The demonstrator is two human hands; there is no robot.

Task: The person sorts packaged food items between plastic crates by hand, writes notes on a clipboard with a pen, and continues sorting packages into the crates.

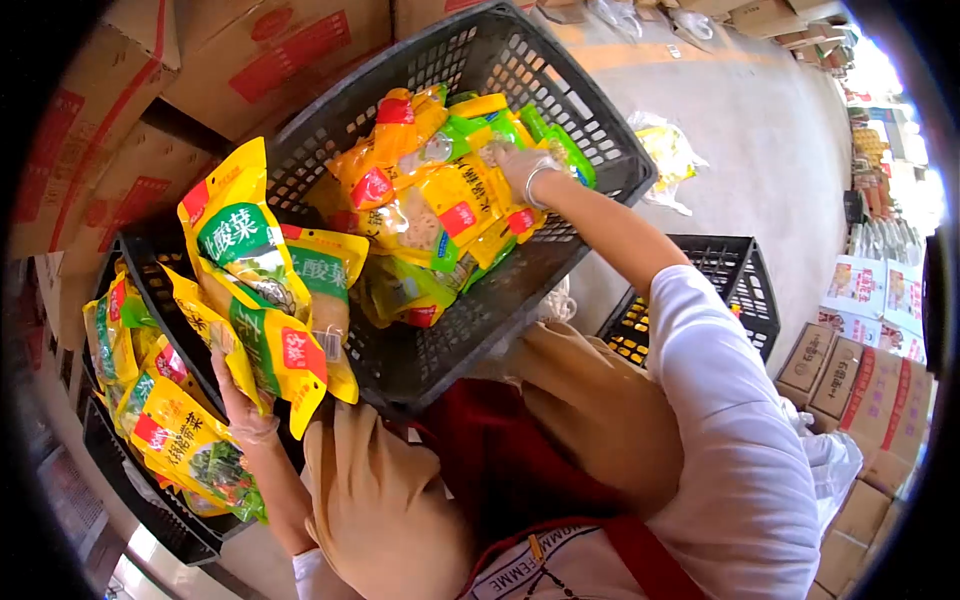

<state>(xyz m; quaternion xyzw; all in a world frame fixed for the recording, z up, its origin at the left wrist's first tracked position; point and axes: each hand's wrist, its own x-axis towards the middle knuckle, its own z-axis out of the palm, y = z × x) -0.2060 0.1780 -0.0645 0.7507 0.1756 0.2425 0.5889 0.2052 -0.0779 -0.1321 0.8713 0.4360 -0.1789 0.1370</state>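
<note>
Along the left of the black crate, pickled-cabbage pouches, long axes bodyward, are gripped by the left hand, while yellow pouches inside are touched by the right hand, its closure unclear.

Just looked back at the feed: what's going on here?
A person's left hand holds several yellow packets near the side of a black crate. The right hand reaches into that crate, touching the pile of packets inside; its grip is unclear. More packets lie to the left.
</note>
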